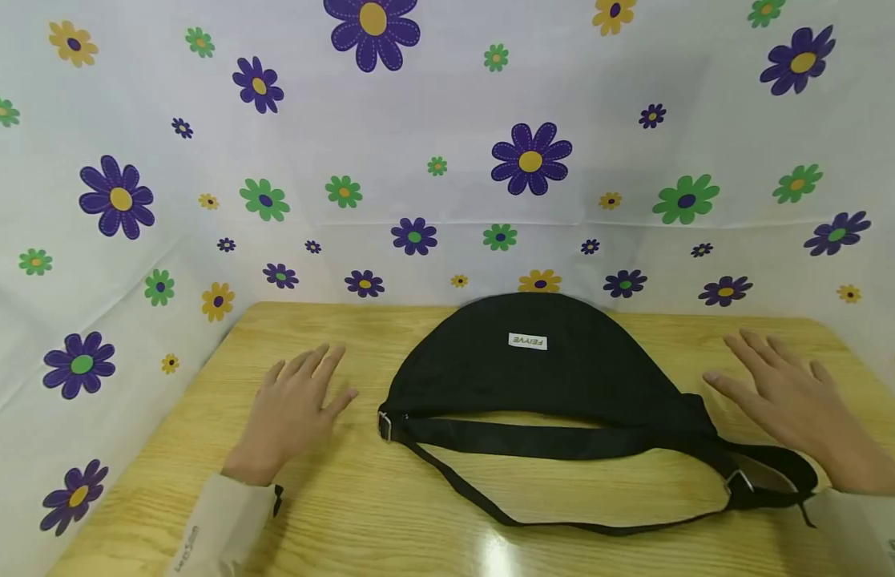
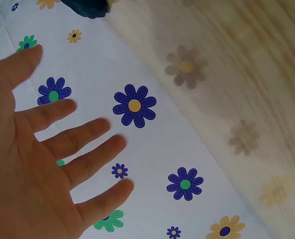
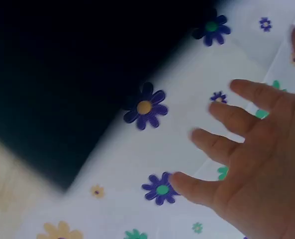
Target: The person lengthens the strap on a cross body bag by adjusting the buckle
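The black bag point(image 1: 562, 377) lies flat on the bench point(image 1: 389, 513), curved edge toward the flowered cloth point(image 1: 447, 104) and strap point(image 1: 519, 441) looped on your side, an arrangement that appears to leave its whole length accessible. It sits between your hands, apart from the fingers of both; your left hand point(image 1: 292, 413) and right hand point(image 1: 789, 401) are empty, fingers spread, presumably to leave it unobstructed.

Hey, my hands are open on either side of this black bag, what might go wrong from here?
The strap lies in loose loops, so it might tangle if the black bag is lifted. One loop sits close to the right sleeve and could catch it.
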A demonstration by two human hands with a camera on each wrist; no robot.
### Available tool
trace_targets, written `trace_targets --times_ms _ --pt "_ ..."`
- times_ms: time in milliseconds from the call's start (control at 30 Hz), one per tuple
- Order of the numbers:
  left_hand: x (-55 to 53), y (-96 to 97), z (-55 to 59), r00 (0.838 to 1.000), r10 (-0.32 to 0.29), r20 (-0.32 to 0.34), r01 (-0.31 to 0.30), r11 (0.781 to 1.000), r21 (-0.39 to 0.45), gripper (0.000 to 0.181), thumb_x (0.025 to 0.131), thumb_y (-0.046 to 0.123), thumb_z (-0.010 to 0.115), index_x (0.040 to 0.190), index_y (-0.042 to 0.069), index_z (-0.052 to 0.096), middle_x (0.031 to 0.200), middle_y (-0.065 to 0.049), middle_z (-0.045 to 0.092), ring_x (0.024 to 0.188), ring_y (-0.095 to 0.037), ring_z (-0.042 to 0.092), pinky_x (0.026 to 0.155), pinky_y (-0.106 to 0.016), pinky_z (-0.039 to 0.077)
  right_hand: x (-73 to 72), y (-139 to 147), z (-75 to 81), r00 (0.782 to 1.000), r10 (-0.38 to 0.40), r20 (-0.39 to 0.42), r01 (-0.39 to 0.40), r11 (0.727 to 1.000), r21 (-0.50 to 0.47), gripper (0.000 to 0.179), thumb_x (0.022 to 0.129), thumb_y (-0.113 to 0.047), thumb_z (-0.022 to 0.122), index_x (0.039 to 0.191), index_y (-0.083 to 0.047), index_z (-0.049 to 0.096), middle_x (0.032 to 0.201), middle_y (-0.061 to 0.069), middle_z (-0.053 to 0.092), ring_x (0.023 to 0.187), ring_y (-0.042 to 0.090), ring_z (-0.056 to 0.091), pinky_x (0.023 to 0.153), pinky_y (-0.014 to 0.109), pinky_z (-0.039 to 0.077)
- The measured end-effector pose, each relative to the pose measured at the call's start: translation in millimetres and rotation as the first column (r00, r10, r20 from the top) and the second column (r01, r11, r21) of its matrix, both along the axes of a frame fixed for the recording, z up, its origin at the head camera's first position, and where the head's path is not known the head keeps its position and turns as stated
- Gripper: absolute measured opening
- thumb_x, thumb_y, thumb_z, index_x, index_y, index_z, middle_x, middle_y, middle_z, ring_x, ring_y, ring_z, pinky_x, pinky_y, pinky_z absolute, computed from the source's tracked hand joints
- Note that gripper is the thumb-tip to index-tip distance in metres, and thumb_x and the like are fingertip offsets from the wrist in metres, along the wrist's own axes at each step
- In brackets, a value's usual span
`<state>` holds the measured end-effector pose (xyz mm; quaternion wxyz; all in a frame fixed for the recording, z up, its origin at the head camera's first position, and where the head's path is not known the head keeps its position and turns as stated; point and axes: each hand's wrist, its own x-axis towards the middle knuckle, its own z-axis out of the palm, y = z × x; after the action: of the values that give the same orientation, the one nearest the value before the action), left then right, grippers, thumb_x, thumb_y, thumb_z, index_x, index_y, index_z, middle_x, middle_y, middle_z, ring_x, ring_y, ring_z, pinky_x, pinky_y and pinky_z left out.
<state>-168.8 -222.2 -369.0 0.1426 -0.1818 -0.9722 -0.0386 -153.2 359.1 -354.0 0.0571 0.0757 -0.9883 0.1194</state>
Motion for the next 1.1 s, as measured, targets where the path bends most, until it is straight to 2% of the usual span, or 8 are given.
trace_targets --times_ms 100,133,200,300,367,433,733,1100 --pt "0.2 -0.1 -0.6 1.000 -0.028 0.010 0.027 0.999 0.035 0.049 0.101 0.032 0.064 0.137 -0.001 0.060 0.129 -0.023 0.065 0.114 -0.043 0.063 0.093 -0.058 0.050 -0.9 -12.3 10.5 1.000 0.010 -0.023 -0.010 1.000 0.014 0.072 0.105 -0.046 0.052 0.138 0.017 0.047 0.123 0.041 0.056 0.101 0.056 0.058 0.081 0.067 0.046" --pt "0.1 -0.3 -0.7 0.999 -0.035 0.018 0.034 0.998 0.050 0.045 0.101 0.030 0.065 0.133 -0.001 0.062 0.125 -0.022 0.067 0.110 -0.043 0.065 0.089 -0.057 0.052 -0.5 -17.1 14.1 0.999 0.017 -0.030 -0.016 1.000 0.012 0.069 0.104 -0.045 0.054 0.133 0.017 0.052 0.104 0.036 0.064 0.084 0.048 0.062 0.070 0.059 0.050" --pt "0.3 -0.4 -1.3 0.998 -0.045 0.034 0.042 0.996 0.084 0.039 0.101 0.027 0.066 0.128 -0.001 0.066 0.120 -0.021 0.069 0.105 -0.042 0.067 0.082 -0.055 0.055 -0.5 -24.0 20.5 0.999 0.032 -0.023 -0.032 0.999 -0.005 0.065 0.103 -0.044 0.058 0.128 0.017 0.056 0.096 0.034 0.066 0.077 0.043 0.064 0.064 0.053 0.051" --pt "1.6 -0.5 -2.2 0.995 -0.055 0.078 0.044 0.989 0.140 0.036 0.101 0.023 0.066 0.128 0.000 0.066 0.120 -0.022 0.069 0.101 -0.041 0.068 0.077 -0.053 0.057 0.0 -34.0 26.3 0.997 0.075 -0.020 -0.076 0.996 -0.052 0.057 0.102 -0.038 0.062 0.125 0.014 0.061 0.096 0.029 0.068 0.081 0.041 0.066 0.067 0.054 0.052" --pt "1.9 -0.4 -3.0 0.993 -0.067 0.100 0.048 0.983 0.178 0.034 0.101 0.020 0.066 0.128 -0.001 0.066 0.120 -0.021 0.069 0.097 -0.038 0.070 0.075 -0.051 0.057 -1.3 -39.0 28.8 0.994 0.108 -0.009 -0.108 0.990 -0.093 0.052 0.100 -0.034 0.066 0.122 0.013 0.063 0.119 0.035 0.063 0.098 0.048 0.066 0.076 0.063 0.051" --pt "1.4 -0.2 -3.5 0.988 -0.085 0.129 0.054 0.974 0.222 0.034 0.101 0.018 0.066 0.128 -0.001 0.066 0.117 -0.020 0.070 0.095 -0.035 0.070 0.076 -0.049 0.057 -2.0 -45.9 30.9 0.990 0.140 0.005 -0.137 0.979 -0.149 0.047 0.099 -0.030 0.068 0.121 0.012 0.064 0.120 0.034 0.063 0.097 0.046 0.068 0.079 0.063 0.051" --pt "1.7 1.9 -5.1 0.949 -0.194 0.250 0.086 0.919 0.386 0.032 0.102 0.013 0.064 0.129 -0.004 0.063 0.100 -0.007 0.073 0.090 -0.025 0.070 0.076 -0.042 0.056 -7.6 -79.4 34.7 0.968 0.231 0.099 -0.188 0.927 -0.324 0.032 0.097 -0.021 0.071 0.116 0.005 0.070 0.112 0.017 0.071 0.097 0.033 0.069 0.075 0.040 0.055" --pt "0.5 4.1 -5.0 0.902 -0.284 0.326 0.075 0.845 0.530 0.034 0.103 0.010 0.060 0.133 -0.006 0.061 0.107 -0.011 0.073 0.093 -0.025 0.070 0.081 -0.043 0.057 -15.9 -113.3 31.4 0.889 0.404 0.216 -0.236 0.807 -0.541 0.035 0.099 -0.017 0.067 0.123 0.008 0.065 0.114 0.013 0.070 0.094 0.022 0.067 0.076 0.030 0.055"
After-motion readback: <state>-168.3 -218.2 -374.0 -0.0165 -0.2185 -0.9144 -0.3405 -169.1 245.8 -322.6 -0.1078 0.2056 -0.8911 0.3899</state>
